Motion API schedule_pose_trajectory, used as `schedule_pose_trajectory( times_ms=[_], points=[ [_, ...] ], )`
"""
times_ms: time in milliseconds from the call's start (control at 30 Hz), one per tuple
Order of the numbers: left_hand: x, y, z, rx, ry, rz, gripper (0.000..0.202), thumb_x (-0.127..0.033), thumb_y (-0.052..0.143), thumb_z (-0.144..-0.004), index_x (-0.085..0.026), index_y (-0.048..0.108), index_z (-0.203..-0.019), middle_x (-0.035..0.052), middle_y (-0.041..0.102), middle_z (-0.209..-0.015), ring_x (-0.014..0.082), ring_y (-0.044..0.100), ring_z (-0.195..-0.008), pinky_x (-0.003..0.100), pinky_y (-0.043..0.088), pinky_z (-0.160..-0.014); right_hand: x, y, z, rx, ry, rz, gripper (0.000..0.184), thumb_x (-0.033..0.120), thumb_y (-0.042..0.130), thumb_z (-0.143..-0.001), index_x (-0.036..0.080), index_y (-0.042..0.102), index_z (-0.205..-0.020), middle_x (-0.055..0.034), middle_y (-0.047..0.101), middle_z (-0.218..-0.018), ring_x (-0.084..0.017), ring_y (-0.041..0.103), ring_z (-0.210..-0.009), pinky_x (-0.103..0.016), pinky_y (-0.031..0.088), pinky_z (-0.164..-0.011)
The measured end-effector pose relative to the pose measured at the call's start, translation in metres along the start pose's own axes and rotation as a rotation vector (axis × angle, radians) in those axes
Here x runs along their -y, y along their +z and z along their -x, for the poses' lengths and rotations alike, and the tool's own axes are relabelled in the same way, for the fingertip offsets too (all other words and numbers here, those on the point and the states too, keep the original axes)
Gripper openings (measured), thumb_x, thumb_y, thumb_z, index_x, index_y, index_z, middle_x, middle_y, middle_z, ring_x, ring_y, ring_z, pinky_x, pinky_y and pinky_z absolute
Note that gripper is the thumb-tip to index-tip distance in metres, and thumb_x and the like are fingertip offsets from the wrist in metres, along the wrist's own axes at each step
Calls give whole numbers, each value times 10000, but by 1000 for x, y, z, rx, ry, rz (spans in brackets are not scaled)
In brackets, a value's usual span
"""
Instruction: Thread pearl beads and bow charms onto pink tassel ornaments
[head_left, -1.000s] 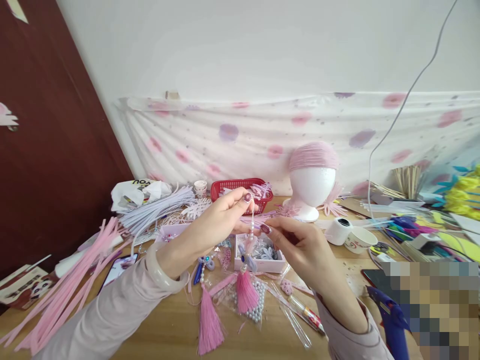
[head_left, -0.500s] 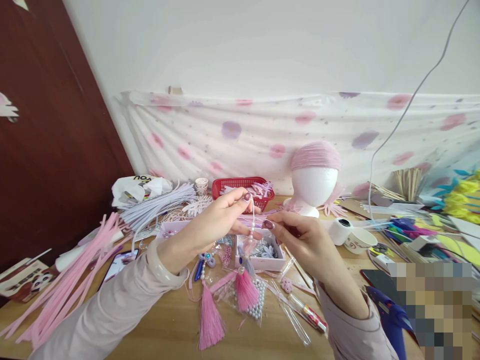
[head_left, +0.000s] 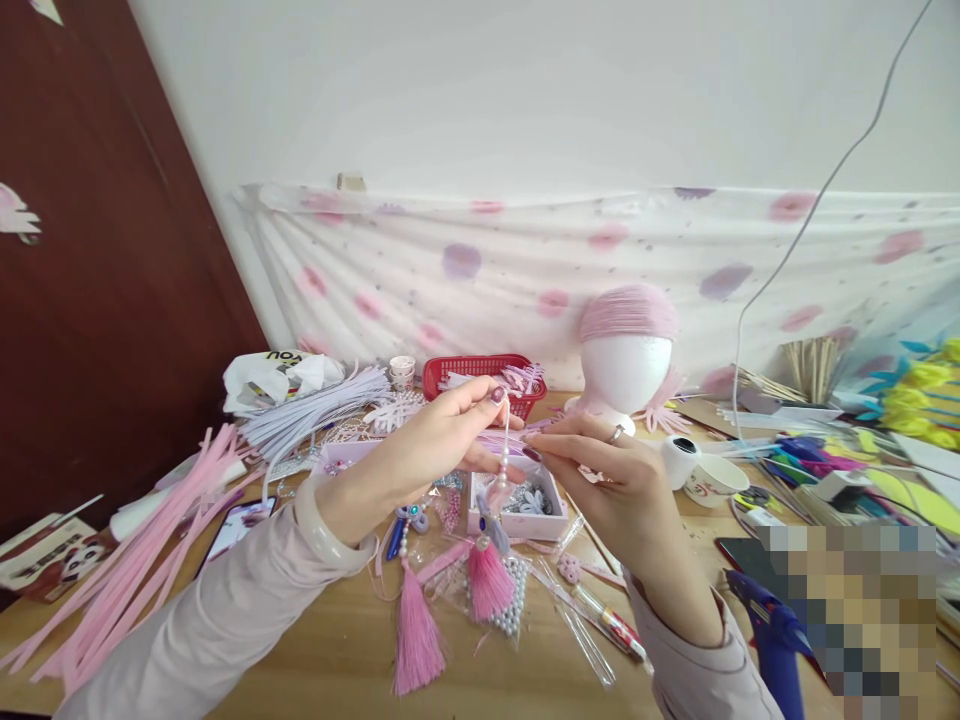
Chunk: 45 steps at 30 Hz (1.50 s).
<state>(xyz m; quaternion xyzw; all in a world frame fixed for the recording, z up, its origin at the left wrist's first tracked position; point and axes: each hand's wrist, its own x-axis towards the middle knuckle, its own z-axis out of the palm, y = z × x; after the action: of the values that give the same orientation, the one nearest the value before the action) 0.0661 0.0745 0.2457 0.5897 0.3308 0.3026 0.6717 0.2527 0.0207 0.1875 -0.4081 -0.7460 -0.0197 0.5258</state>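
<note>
My left hand (head_left: 439, 440) is raised over the table and pinches the top of a thin white cord. From that cord hangs a beaded pink tassel (head_left: 489, 585), with small white beads strung just below my fingers. My right hand (head_left: 607, 480) meets it from the right, fingers pinched at the cord beside the beads. A ring shows on one of its fingers. Below the hands stands a small white box (head_left: 517, 510) of silvery trinkets. A second pink tassel (head_left: 417, 635) lies flat on the wooden table (head_left: 322, 660).
A white foam head (head_left: 626, 375) wrapped in pink yarn stands at the back. A red basket (head_left: 480, 375) sits behind my hands. Pink pipe cleaners (head_left: 127, 575) fan out at left, white ones (head_left: 315, 415) behind them. A blue glue gun (head_left: 772, 635) lies near right, a cup (head_left: 712, 480) beyond.
My right hand has turned so its fingers stretch left along the cord and the ring shows. The left hand and the hanging tassel have hardly moved.
</note>
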Motion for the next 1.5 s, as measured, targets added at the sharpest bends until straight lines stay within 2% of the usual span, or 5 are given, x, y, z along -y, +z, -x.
schedule_pose_trajectory(
  times_ms=[200, 567, 733, 1033, 1500],
  points=[
    [-4, 6, 1, -24, -23, -41, 163, -198, 447, -1019, -211, 588, -1101, 99, 659, -1264, 82, 703, -533, 227, 552, -595, -1, -2, 2, -4, -133, 121, 263, 67, 605, -932, 231, 796, -1009, -76, 732, -906, -206, 695, -806, -351, 566, -651],
    [-4, 6, 6, 5, -14, -1, 267, -237, 440, -1023, -228, 527, -1275, 143, 615, -1297, 120, 716, -560, 268, 559, -578, -2, -10, 8, 9, -238, 253, 241, 16, 590, -929, 133, 779, -1021, -110, 704, -888, -211, 642, -766, -360, 524, -611],
    [-4, 7, 7, 32, 4, -40, 210, -295, 427, -1033, -214, 539, -1192, 133, 623, -1299, 119, 724, -588, 261, 551, -591, -3, -9, 9, 5, -196, 148, 250, 6, 606, -922, 153, 774, -1035, -106, 700, -916, -210, 665, -816, -353, 543, -653],
    [-3, 5, 5, 70, 56, -128, 186, -338, 393, -1053, -203, 517, -1020, 102, 624, -1326, 66, 683, -512, 220, 469, -480, -8, 1, 12, -49, -175, 52, 217, 15, 627, -922, 160, 770, -998, -73, 687, -876, -170, 662, -775, -291, 522, -637],
    [3, 2, -1, 27, 53, -169, 144, -302, 413, -1042, -215, 508, -977, 82, 627, -1317, 110, 730, -563, 220, 497, -471, 5, -4, 8, 101, -59, 128, 212, 72, 589, -956, 109, 790, -1011, -97, 684, -856, -191, 642, -757, -317, 491, -624]
  ],
)
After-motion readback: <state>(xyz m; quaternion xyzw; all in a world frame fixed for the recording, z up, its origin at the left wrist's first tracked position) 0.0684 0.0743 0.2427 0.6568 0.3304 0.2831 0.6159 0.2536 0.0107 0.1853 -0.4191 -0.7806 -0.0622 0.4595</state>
